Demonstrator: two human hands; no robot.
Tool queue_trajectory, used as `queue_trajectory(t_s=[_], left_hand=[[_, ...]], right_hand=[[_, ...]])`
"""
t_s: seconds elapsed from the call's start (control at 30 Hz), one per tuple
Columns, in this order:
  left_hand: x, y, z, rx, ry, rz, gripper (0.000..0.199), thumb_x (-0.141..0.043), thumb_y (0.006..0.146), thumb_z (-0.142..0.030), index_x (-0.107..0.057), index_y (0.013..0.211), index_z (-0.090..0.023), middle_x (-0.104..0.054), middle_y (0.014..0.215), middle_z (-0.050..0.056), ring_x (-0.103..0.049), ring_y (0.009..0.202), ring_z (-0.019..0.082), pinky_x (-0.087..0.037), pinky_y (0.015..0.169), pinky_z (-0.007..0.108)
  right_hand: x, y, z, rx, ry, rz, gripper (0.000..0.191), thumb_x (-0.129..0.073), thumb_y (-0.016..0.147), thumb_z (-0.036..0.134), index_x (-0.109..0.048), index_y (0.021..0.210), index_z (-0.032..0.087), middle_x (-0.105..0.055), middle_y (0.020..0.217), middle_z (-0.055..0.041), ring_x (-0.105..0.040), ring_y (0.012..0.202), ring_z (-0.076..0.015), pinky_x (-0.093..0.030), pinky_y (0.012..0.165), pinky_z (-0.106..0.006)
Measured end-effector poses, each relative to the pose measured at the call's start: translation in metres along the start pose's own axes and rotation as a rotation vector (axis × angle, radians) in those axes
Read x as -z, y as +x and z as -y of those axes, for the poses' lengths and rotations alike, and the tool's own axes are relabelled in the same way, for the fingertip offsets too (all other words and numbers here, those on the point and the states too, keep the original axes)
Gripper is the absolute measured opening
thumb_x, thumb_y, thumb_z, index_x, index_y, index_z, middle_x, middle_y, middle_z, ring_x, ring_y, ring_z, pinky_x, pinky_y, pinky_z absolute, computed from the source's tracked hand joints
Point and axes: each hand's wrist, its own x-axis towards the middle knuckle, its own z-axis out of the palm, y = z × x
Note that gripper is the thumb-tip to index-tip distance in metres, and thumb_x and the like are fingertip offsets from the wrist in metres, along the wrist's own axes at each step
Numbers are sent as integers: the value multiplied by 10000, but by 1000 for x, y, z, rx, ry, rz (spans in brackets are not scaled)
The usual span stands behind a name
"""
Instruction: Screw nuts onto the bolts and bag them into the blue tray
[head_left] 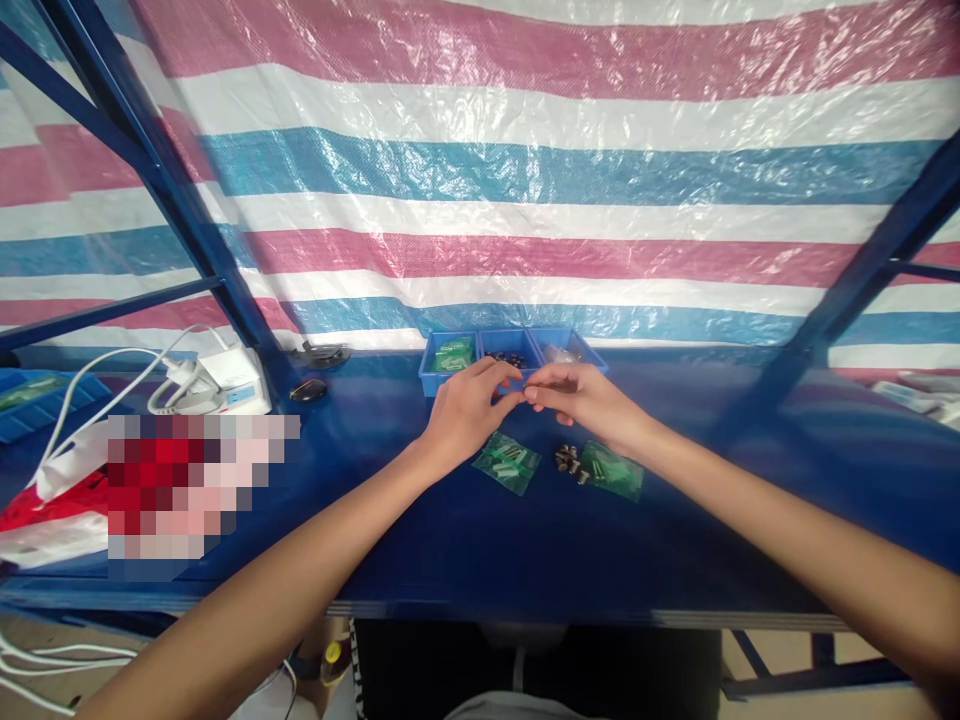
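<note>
My left hand and my right hand meet fingertip to fingertip above the blue table, in front of the blue bins. Both are pinched closed; whatever lies between the fingertips is too small to make out. Below my left hand lies a green plastic packet with small pale and metallic pieces inside. A second green packet rests under my right wrist, beside a small pile of metal parts. The bins hold green packets, dark small parts and a clear bag.
At the left are a white power strip with cables, a black mouse-like object, red and white packaging and another blue bin. Blue frame posts rise at both sides before a striped sheet.
</note>
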Motion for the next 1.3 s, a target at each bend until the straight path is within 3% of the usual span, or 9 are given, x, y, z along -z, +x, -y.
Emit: queue_trajectory(t_s=[0.17,0.3,0.4,0.5,0.6,0.73,0.87,1.1,1.3], left_hand=[[8,2,-1,26,131,85,144,-574,986,-237,-662,1098,-218,-675,1011,23,-628,767,137,-433,655,268],[17,6,1,-6,216,168,150,-540,988,-251,-661,1072,-222,-684,976,17,-604,741,142,-374,608,268],[24,9,1,46,290,205,156,-561,978,-327,-652,927,-212,-667,802,1,-570,678,148,-299,557,275],[27,10,1,89,303,229,330,-536,991,-425,-594,761,-196,-602,653,-6,-520,611,140,-260,542,284],[24,8,-2,9,261,304,376,-509,1007,-411,-570,714,-184,-591,671,0,-501,608,128,-254,539,288],[15,3,-6,-36,249,378,334,-512,1006,-361,-641,752,-188,-607,808,23,-533,662,130,-251,523,287],[7,0,-9,-10,238,392,337,-507,1004,-333,-654,746,-173,-604,852,33,-538,667,126,-280,513,282],[5,-2,-7,-48,209,338,211,-530,990,-308,-704,1092,-250,-641,980,31,-584,692,138,-337,561,280],[4,-3,-6,-48,227,354,239,-507,1006,-321,-694,1133,-244,-659,1008,43,-613,712,151,-352,555,276]], right_hand=[[12,28,-5,302,-495,-211,123,-692,877,293,-654,838,182,-678,816,-31,-613,751,-175,-439,709,-323],[16,59,-8,316,-688,-264,180,-677,912,331,-655,966,161,-700,914,-77,-623,790,-212,-436,710,-340],[16,57,-5,324,-708,-285,265,-608,960,353,-638,1121,145,-707,1009,-112,-642,874,-239,-446,732,-346],[16,33,3,344,-728,-198,183,-543,981,303,-664,1012,169,-707,940,-84,-641,835,-213,-442,745,-338],[22,8,12,155,-742,-81,187,-547,971,328,-667,986,186,-691,810,-51,-615,715,-189,-423,675,-332],[33,-5,21,-58,-671,223,341,-623,921,395,-637,1182,176,-711,865,-66,-642,732,-200,-452,652,-326],[39,-7,29,-87,-669,473,246,-649,896,378,-705,1040,186,-725,850,-66,-672,740,-202,-474,653,-316],[35,-8,23,-104,-608,500,77,-685,806,237,-742,856,224,-732,739,-33,-676,666,-202,-447,594,-297],[26,-10,19,-23,-707,479,136,-580,805,144,-668,741,225,-662,662,-21,-594,593,-175,-369,547,-307]])
